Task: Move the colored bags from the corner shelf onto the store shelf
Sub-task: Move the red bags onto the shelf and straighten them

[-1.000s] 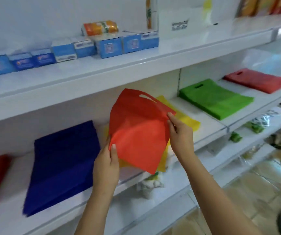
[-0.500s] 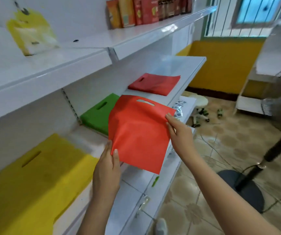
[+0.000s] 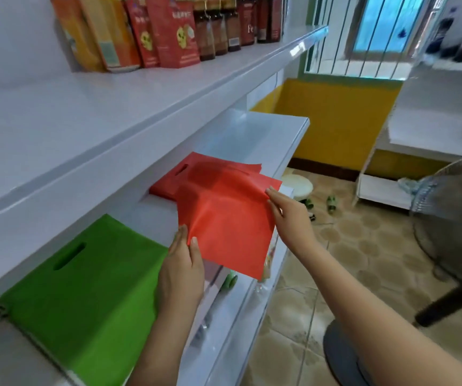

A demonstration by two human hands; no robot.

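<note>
Left hand [image 3: 181,270] and right hand [image 3: 288,213] pinch opposite edges of the red bag [image 3: 227,215].

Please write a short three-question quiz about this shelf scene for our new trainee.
1. True or false: the red bag held in the air is gripped by both hands.
2. Which colour is the bag lying flat on the shelf nearest the camera? A) blue B) green C) yellow
3. What lies on the shelf just behind the held bag?

Key
1. True: the left hand pinches its lower left edge, the right hand its upper right corner.
2. B, the green bag.
3. A stack of red bags.
</note>
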